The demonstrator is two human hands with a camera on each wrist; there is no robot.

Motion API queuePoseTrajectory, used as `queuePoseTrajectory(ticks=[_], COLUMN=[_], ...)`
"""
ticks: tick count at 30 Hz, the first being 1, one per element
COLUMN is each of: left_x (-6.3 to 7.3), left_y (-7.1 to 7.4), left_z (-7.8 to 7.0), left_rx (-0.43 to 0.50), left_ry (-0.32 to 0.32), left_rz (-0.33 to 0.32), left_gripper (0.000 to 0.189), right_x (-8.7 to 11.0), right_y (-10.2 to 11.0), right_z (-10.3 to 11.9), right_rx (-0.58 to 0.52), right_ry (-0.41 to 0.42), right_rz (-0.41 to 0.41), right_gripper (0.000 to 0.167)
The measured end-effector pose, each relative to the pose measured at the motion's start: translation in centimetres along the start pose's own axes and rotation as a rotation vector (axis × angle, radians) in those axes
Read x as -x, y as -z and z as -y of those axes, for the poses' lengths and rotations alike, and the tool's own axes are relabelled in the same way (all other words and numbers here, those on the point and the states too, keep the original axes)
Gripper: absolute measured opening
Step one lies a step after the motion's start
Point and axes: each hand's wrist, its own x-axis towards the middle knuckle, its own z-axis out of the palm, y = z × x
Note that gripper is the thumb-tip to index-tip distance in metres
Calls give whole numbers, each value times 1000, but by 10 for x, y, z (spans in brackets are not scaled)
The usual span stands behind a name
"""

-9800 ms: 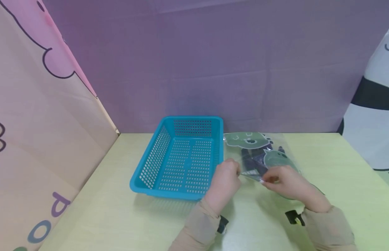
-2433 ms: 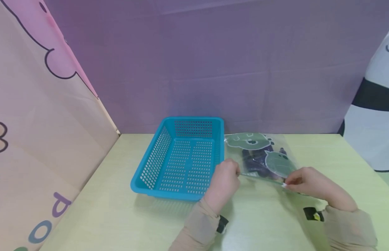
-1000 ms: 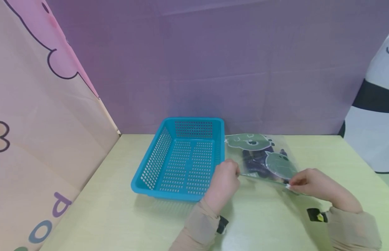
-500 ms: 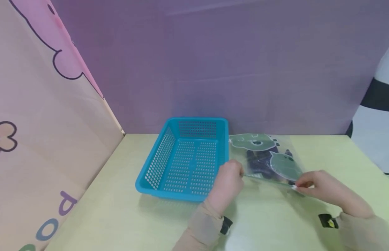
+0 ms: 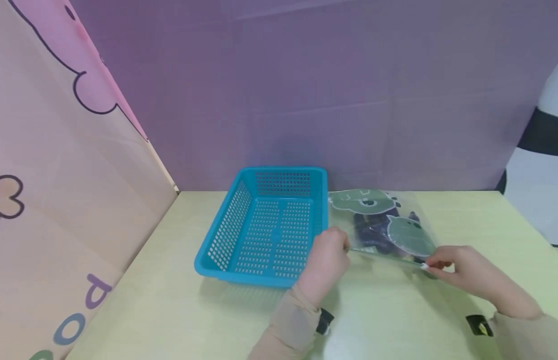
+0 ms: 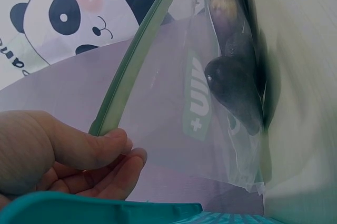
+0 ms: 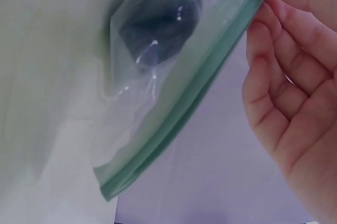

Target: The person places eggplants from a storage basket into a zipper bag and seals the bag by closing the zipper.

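A clear zip bag (image 5: 411,235) with green dinosaur-like prints lies right of the blue basket. Inside are dark purple eggplants (image 6: 234,84), seen through the plastic. Along its near edge runs a green zip strip (image 6: 134,58), raised off the table. My left hand (image 5: 326,262) pinches the left end of this strip between thumb and fingers, beside the basket's rim. At the strip's other end, my right hand (image 5: 468,272) pinches the small white slider (image 5: 424,266). Between the two hands the strip is stretched out in a nearly straight line.
The blue perforated basket (image 5: 217,275) stands close to my left hand, with nothing in it. Behind the pale table (image 5: 161,300) hangs a purple cloth (image 5: 279,100). Printed cloth (image 5: 44,200) borders the left side, and a panda print shows at the right.
Over the earlier frames my right hand has drawn the white slider rightward along the strip, from near its middle to its right end. My left hand keeps its hold. The view has shifted slightly.
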Motion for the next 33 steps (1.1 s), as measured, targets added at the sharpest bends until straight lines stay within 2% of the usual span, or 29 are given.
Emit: queuePoseTrajectory(ticks=[7, 17, 23, 27, 33], left_x=[1, 1, 2, 2, 2], left_y=[1, 0, 0, -1, -1], left_z=[-3, -1, 0, 0, 0], left_rx=[11, 2, -4, 7, 1], left_ry=[23, 7, -11, -17, -21], left_rz=[22, 8, -8, -11, -10], left_gripper=[25, 25, 24, 25, 24], right_x=[4, 5, 7, 8, 10], right_y=[1, 3, 3, 4, 5], right_z=[1, -5, -5, -5, -6], right_rx=[18, 0, 5, 9, 2], right_ry=[-16, 39, 1, -25, -36], right_rz=[-6, -55, -15, 22, 34], right_gripper=[20, 19, 26, 26, 25])
